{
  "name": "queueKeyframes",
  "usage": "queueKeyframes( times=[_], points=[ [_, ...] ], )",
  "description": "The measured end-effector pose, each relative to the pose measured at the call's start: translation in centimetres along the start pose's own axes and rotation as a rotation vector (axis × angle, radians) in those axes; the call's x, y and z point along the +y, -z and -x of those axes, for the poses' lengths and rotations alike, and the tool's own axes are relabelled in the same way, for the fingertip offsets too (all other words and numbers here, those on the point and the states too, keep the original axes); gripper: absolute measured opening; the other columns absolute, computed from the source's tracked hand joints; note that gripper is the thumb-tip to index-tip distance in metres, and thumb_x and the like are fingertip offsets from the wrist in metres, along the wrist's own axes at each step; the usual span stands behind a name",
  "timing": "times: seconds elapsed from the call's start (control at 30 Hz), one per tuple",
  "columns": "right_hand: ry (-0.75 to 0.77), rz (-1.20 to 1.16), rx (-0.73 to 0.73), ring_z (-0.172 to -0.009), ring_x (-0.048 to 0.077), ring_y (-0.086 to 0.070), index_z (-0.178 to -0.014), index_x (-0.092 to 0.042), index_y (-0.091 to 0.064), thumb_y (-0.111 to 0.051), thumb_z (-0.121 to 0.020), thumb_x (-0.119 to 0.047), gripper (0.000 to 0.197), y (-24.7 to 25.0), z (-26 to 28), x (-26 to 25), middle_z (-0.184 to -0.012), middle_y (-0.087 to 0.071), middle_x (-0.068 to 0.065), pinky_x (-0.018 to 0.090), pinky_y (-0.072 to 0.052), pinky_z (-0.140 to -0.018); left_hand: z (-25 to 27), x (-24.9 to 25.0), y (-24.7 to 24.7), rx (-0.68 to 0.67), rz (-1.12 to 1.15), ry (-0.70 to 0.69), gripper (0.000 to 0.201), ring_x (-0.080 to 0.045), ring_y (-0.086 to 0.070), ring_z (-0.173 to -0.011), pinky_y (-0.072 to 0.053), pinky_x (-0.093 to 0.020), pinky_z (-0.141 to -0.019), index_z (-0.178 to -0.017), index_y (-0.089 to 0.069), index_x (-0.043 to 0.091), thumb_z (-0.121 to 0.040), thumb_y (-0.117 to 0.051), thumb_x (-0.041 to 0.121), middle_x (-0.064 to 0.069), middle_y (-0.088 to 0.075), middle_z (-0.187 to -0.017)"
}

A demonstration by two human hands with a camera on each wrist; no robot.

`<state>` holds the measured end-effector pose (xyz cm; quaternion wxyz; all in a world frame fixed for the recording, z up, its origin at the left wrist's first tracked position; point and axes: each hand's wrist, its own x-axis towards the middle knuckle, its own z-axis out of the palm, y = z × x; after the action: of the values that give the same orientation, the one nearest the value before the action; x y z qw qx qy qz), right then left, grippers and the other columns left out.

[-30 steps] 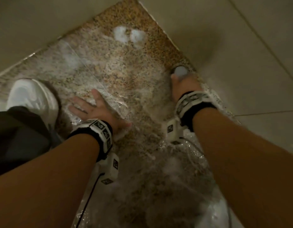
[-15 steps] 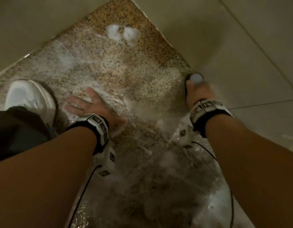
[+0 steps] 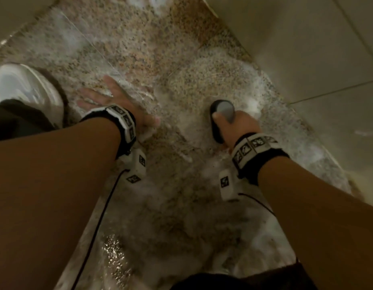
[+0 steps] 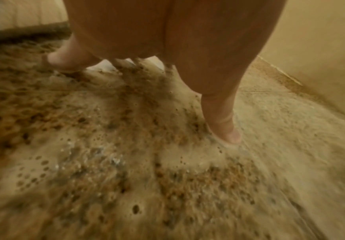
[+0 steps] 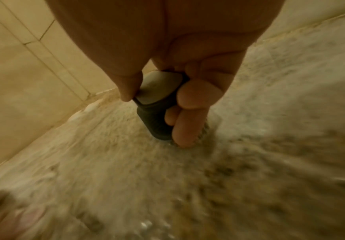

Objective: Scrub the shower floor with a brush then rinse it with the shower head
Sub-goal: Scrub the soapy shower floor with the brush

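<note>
The speckled granite shower floor (image 3: 139,49) is wet and covered in white foam. My right hand (image 3: 238,126) grips a dark scrub brush (image 3: 220,114) with a grey top, pressed onto the floor near the right wall. In the right wrist view the fingers (image 5: 187,100) curl round the brush (image 5: 155,120) and its bristles meet the foam. My left hand (image 3: 112,101) lies flat on the wet floor to the left, fingers spread. The left wrist view shows its fingers (image 4: 222,123) pressed on the foamy stone (image 4: 126,162). No shower head is in view.
Beige tiled walls (image 3: 307,49) close the floor on the right and the upper left. A white shoe (image 3: 24,88) and a dark trouser leg (image 3: 18,120) stand on the floor at far left. Wrist camera cables (image 3: 97,227) trail over the wet floor below my arms.
My right hand has dragged the brush back from the far right wall edge towards me and leftward over the foam. The left hand stays planted on the floor.
</note>
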<state>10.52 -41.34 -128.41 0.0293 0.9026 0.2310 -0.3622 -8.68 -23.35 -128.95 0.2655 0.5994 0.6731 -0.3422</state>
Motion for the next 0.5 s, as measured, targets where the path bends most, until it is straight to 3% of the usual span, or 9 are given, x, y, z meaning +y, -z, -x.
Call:
queueKeyframes(
  times=[0.07, 0.13, 0.23, 0.37, 0.5],
  points=[
    [-0.012, -0.055, 0.039, -0.082, 0.031, -0.061, -0.109, -0.009, -0.062, -0.043, -0.093, -0.072, 0.068, 0.5, -1.2, -1.5, -0.096, -0.066, 0.01, 0.035, -0.046, -0.068, 0.1, 0.0, 0.0, 0.004, 0.0, -0.006, 0.165, -0.055, 0.014, -0.153, -0.011, -0.079, -0.114, -0.157, 0.032, 0.031, -0.051, -0.083, 0.083, -0.025, 0.031, -0.164],
    [0.11, -0.114, 0.022, -0.084, 0.031, -0.063, -0.109, -0.008, -0.066, -0.044, -0.094, -0.068, 0.066, -0.7, -1.0, -4.8, -0.097, -0.067, 0.009, 0.034, -0.046, -0.069, 0.1, 0.1, -0.2, 0.011, -0.009, -0.01, 0.163, -0.056, 0.012, -0.153, -0.012, -0.078, -0.115, -0.158, 0.031, 0.03, -0.053, -0.08, 0.084, -0.026, 0.03, -0.164],
    [0.28, -0.096, -0.104, -0.077, 0.023, -0.061, -0.112, -0.013, -0.064, -0.049, -0.092, -0.068, 0.061, -5.0, 2.2, -7.8, -0.097, -0.068, 0.006, 0.029, -0.044, -0.06, 0.4, 0.2, -0.5, 0.056, -0.021, 0.012, 0.16, -0.055, 0.01, -0.153, -0.012, -0.076, -0.117, -0.158, 0.032, 0.028, -0.056, -0.076, 0.087, -0.027, 0.029, -0.165],
    [0.296, 0.022, -0.171, -0.088, 0.025, -0.058, -0.129, -0.016, -0.055, -0.048, -0.092, -0.07, 0.065, -5.1, 4.9, -4.1, -0.109, -0.064, 0.003, 0.033, -0.047, -0.073, 0.4, 0.0, -0.5, 0.034, -0.024, -0.013, 0.161, -0.055, 0.012, -0.153, -0.011, -0.076, -0.118, -0.157, 0.032, 0.029, -0.054, -0.074, 0.09, -0.026, 0.03, -0.164],
    [0.107, -0.019, 0.005, -0.084, 0.026, -0.06, -0.119, -0.019, -0.058, -0.047, -0.087, -0.077, 0.067, -0.7, 0.8, 0.4, -0.098, -0.064, 0.001, 0.036, -0.053, -0.078, 0.4, -0.4, -0.4, 0.008, -0.008, -0.018, 0.163, -0.054, 0.015, -0.153, -0.01, -0.076, -0.117, -0.158, 0.032, 0.03, -0.052, -0.08, 0.086, -0.025, 0.032, -0.164]
  ],
)
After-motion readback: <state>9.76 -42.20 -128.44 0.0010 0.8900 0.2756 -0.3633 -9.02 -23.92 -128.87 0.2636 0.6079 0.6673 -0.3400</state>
